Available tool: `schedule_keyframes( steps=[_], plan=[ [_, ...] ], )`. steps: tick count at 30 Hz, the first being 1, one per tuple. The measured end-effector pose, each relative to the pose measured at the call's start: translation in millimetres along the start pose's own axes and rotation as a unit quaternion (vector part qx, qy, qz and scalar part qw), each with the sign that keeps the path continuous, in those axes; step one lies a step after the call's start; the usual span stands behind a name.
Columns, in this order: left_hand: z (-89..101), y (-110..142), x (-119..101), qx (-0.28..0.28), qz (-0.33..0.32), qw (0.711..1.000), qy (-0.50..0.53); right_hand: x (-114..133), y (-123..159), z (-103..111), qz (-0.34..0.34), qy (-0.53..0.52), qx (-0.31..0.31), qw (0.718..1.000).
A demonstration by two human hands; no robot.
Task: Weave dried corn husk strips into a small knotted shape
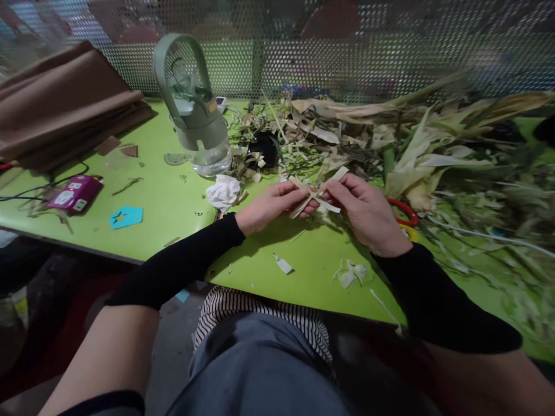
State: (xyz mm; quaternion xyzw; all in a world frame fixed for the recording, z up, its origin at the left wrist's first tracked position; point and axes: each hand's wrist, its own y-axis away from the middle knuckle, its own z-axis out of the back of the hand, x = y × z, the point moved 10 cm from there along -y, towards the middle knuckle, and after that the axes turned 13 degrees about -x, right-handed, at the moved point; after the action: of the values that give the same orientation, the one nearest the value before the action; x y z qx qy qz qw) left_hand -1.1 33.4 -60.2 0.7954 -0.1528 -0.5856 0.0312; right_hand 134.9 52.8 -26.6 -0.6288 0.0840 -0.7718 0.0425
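Note:
Pale strips of corn husk (315,195) cross each other in an X between my two hands, a little above the green table. My left hand (284,199) pinches the strips from the left, its fingers curled beneath them. From the other side, my right hand (359,202) grips the strips between thumb and forefinger. A small cut piece of husk (284,264) and a knotted husk scrap (350,273) lie on the table below my hands. Beyond them spreads a heap of corn husks (411,150), some whole and some shredded.
A green water bottle (202,127) stands behind my left hand, beside a crumpled tissue (223,192). Red-handled scissors (405,212) lie partly under the husks. Further left are a purple power strip (76,195), a blue paper cutout (126,217) and folded brown sheets (65,104). Perforated metal screens the back.

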Motion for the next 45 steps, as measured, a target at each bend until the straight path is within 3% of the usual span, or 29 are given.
schedule_keyframes(
  steps=[5, 10, 16, 19, 23, 30, 33, 36, 39, 41, 43, 45],
  plan=[
    [-4.4, -0.9, 13.2, 0.013, 0.082, 0.995, 0.058, -3.5, -1.7, -1.6, -0.012, 0.002, 0.005, 1.000],
    [-13.4, 3.5, 18.4, 0.047, 0.108, 0.989, 0.094, -3.3, 2.4, -5.1, -0.015, -0.006, 0.016, 1.000],
    [-7.1, 3.3, 11.0, 0.004, 0.068, 0.991, 0.119, -0.8, -8.1, 23.1, 0.057, -0.018, -0.109, 0.992],
    [-5.5, 3.0, 9.0, -0.003, 0.061, 0.991, 0.117, 5.7, -5.5, 30.4, 0.090, -0.002, -0.140, 0.986],
    [-3.8, 1.7, 6.1, -0.007, 0.048, 0.991, 0.123, 20.4, 3.5, 23.7, 0.119, 0.036, -0.113, 0.986],
    [1.2, -1.1, 2.1, -0.020, 0.021, 0.995, 0.097, 20.9, 11.0, -4.7, 0.121, 0.109, 0.021, 0.986],
    [3.0, -2.4, 3.9, -0.029, 0.028, 0.993, 0.107, 24.1, 13.7, -6.0, 0.149, 0.121, 0.026, 0.981],
    [2.2, -2.6, 5.9, -0.028, 0.033, 0.993, 0.111, 31.5, 15.9, 0.7, 0.181, 0.137, -0.011, 0.974],
    [-1.8, -0.8, 10.2, -0.011, 0.051, 0.994, 0.096, 46.6, 21.1, 9.6, 0.251, 0.170, -0.070, 0.950],
    [-1.4, -0.5, 11.7, -0.012, 0.059, 0.994, 0.094, 60.9, 30.0, 7.1, 0.339, 0.221, -0.085, 0.911],
    [2.9, -1.8, 10.7, -0.030, 0.053, 0.993, 0.099, 68.2, 40.4, -5.8, 0.418, 0.278, -0.051, 0.863],
    [8.6, -3.9, 8.4, -0.053, 0.039, 0.992, 0.104, 66.7, 46.7, -18.1, 0.454, 0.316, 0.000, 0.833]
  ],
)
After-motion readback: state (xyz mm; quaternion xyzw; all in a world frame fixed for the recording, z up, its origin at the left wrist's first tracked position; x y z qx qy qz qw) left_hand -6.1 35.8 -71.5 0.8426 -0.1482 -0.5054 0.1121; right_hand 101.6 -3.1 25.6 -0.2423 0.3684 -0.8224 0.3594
